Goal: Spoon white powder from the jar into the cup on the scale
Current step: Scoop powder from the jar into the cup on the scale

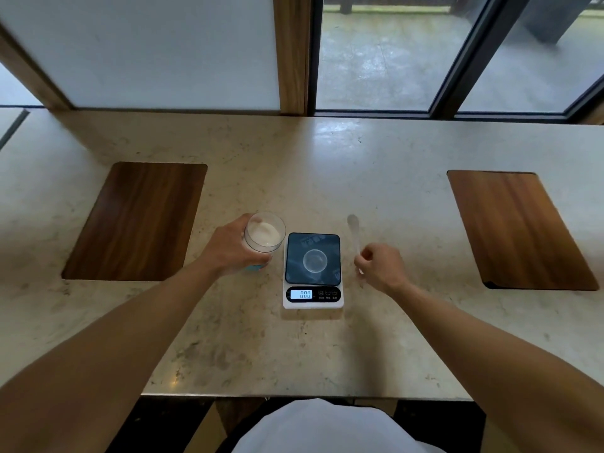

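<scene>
Left hand (230, 246) grips the open powder jar (264, 237), tilted toward the scale (313, 271), likely easing access. Right hand (379, 268) pinches the clear spoon (354, 228) handle, bowl beyond fingertips. Empty cup (314, 260) sits between hands; display zero.

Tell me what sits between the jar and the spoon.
In the head view, the scale sits between the jar and the spoon, with the empty clear cup on its platform.
</scene>
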Demonstrator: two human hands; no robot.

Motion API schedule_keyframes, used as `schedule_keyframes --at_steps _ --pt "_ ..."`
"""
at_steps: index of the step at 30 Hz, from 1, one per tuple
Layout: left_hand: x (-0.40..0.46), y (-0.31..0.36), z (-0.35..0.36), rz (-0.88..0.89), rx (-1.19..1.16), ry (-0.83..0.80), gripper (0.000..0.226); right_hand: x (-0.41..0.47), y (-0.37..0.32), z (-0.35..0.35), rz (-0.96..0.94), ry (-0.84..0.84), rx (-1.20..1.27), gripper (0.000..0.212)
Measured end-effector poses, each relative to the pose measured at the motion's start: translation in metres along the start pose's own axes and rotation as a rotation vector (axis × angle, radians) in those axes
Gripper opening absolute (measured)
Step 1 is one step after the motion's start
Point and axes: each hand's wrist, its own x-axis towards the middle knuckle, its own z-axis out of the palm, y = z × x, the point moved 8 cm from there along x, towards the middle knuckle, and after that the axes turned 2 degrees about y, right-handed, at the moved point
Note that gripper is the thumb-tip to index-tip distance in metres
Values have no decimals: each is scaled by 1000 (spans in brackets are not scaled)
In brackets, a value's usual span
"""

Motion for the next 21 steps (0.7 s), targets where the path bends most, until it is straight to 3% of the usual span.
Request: schedule_keyframes --at_steps 4,11,21 --pt "3 7 -4 16 43 -5 83 -7 -47 -25 -202 -4 180 17" --pt "5 15 -8 39 76 -1 85 -25 -114 -46 -543 31 155 12" --pt "4 23 -7 81 125 2 82 -38 -152 -40 -731 -2 -33 14"
